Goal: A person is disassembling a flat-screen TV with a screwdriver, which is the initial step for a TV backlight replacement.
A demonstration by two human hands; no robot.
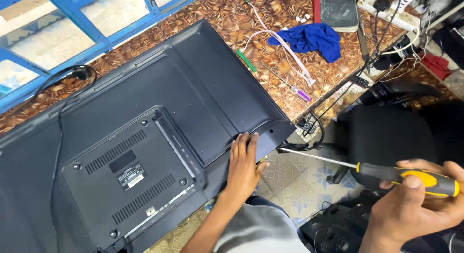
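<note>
A TV (145, 132) lies face-down on the patterned table (217, 11), its near edge overhanging; it's prob. bulky, w/ a stiff back shell and a fragile screen underneath, so best held by the frame edges. The left hand (244, 163) rests flat on the near edge, fingers open. The right hand (415, 204) is closed around a yellow-black screwdriver (386, 173), 1 long shaft pointing toward the TV corner, well apart from it.
</note>
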